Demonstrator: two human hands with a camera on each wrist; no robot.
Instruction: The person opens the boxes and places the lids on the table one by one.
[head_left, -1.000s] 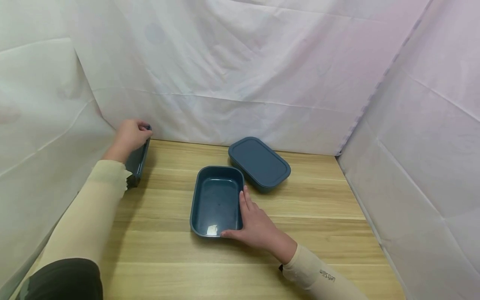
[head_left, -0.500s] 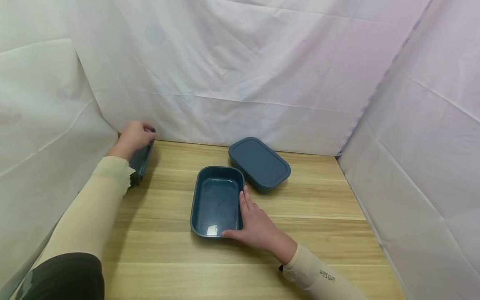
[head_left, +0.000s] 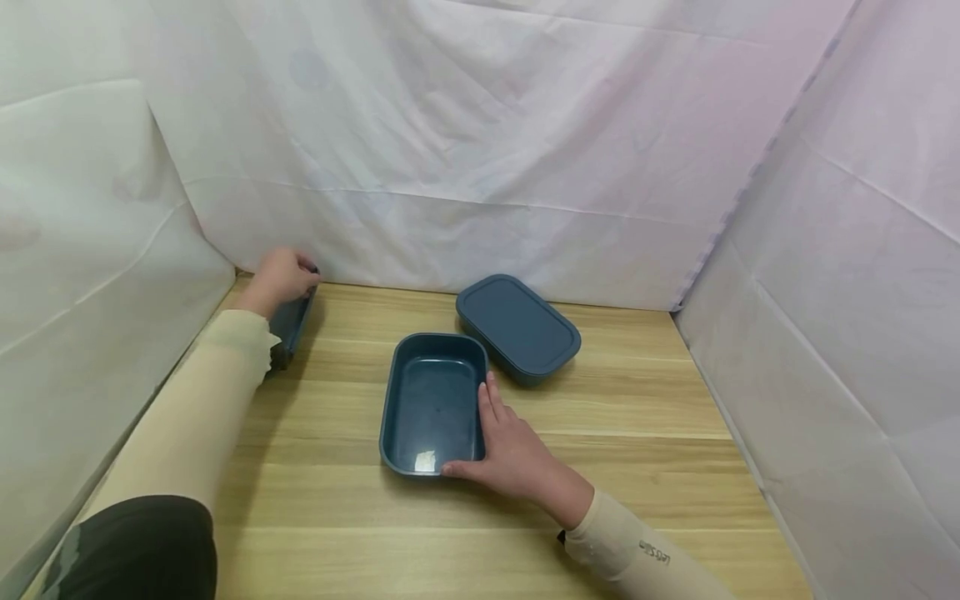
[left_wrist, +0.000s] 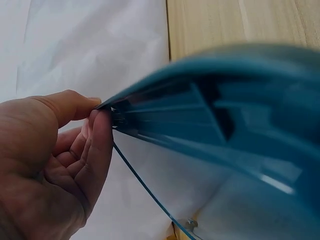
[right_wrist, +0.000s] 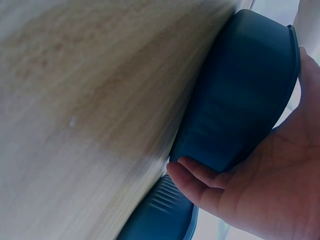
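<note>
At the far left corner of the table my left hand (head_left: 283, 277) pinches the edge of a glossy dark blue container (head_left: 291, 325); hand and sleeve hide much of it. In the left wrist view, thumb and fingers meet on one corner of this container (left_wrist: 240, 125), close to the white cloth. An uncovered dark blue food container (head_left: 435, 408) sits mid-table. My right hand (head_left: 517, 454) spans its near right corner, thumb on the front rim and straight fingers along the right wall. The right wrist view shows the fingertips against the outside wall of that container (right_wrist: 235, 95).
Behind the uncovered container, slightly right, stands a lidded dark blue food container (head_left: 519, 325), set at an angle and nearly touching it. White cloth walls (head_left: 480, 150) border the wooden table (head_left: 637, 433) at the back and both sides.
My left hand has shifted slightly right and toward me, bringing the pinched container along. The right hand and both other containers have stayed in place.
</note>
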